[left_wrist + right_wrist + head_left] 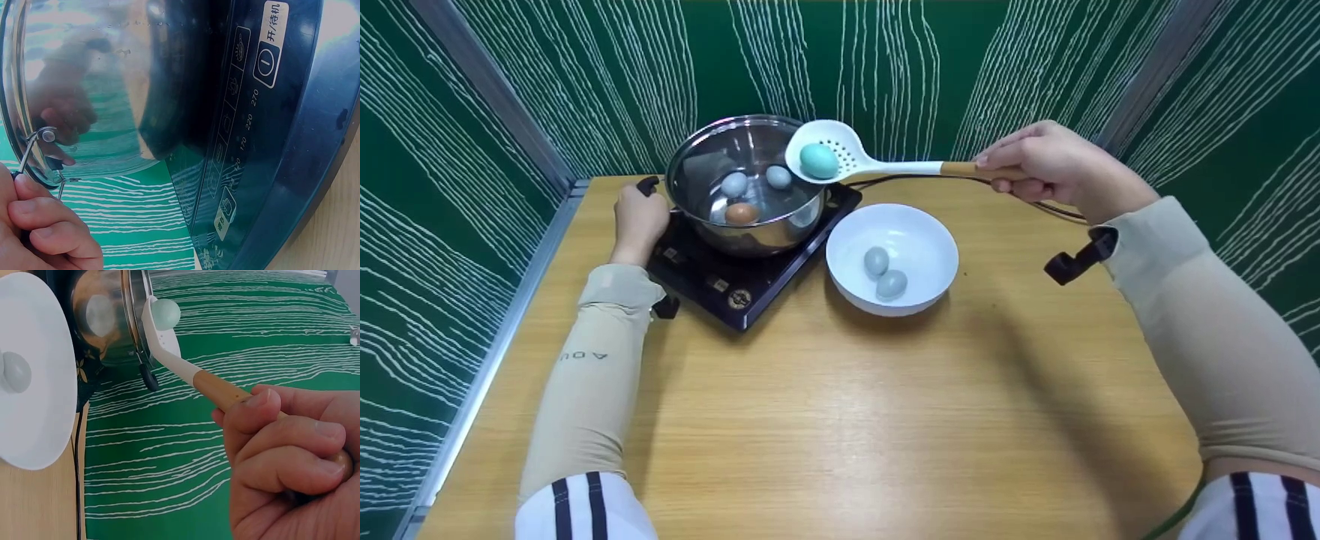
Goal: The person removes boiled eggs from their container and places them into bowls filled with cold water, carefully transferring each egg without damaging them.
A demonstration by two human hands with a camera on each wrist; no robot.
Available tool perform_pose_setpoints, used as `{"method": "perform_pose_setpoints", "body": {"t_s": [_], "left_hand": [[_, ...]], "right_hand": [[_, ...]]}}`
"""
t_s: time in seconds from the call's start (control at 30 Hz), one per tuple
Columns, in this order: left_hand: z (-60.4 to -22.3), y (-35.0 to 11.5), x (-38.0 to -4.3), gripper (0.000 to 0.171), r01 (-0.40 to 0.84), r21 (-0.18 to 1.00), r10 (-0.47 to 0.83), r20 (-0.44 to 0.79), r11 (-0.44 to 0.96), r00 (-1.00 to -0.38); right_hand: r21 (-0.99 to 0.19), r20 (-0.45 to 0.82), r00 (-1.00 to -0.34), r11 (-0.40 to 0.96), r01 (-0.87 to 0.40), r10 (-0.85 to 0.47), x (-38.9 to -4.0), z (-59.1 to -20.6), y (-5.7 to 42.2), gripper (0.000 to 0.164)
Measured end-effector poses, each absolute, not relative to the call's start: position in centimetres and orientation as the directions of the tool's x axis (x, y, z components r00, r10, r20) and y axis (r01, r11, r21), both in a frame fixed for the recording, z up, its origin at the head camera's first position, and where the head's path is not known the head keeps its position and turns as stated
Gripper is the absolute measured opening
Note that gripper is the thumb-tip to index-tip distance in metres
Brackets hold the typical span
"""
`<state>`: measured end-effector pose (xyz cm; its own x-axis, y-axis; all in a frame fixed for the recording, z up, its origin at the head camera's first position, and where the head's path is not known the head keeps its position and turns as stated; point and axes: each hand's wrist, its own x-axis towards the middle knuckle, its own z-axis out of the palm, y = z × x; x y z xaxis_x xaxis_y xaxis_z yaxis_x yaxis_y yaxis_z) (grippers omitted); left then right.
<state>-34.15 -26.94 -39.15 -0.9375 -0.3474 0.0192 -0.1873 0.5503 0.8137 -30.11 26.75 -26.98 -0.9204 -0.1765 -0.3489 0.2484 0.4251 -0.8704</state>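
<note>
My right hand (1039, 165) grips the wooden handle of a white slotted spoon (904, 167). A turquoise egg (819, 160) sits in its perforated bowl, over the right rim of a steel pot (750, 238). At the pot's left side, my left hand (640, 217) holds the black-covered side handle (647, 185); the left wrist view shows fingers (56, 239) curled round it. Inside the pot lie two pale eggs (734, 184) and a brown egg (742, 214). Two more pale eggs (892, 284) rest in a white bowl (937, 251) to the pot's right.
Under the pot is a black induction cooker (712, 289), its printed panel facing the front left. A black cable (1065, 212) runs behind the bowl to the right. Green panels with white wavy lines (877, 75) enclose the wooden table (840, 420) at the back and sides.
</note>
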Motion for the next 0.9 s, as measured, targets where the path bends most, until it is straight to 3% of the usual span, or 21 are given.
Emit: {"method": "perform_pose_setpoints", "body": {"t_s": [0.9], "left_hand": [[-39.3, -27.0, -34.3, 0.011, -0.157, 0.823, -0.334, 0.042, 0.545, -0.941]], "right_hand": [[-0.86, -0.323, -0.929, 0.464, 0.211, -0.177, -28.1, -29.1, 31.5, 0.018]]}}
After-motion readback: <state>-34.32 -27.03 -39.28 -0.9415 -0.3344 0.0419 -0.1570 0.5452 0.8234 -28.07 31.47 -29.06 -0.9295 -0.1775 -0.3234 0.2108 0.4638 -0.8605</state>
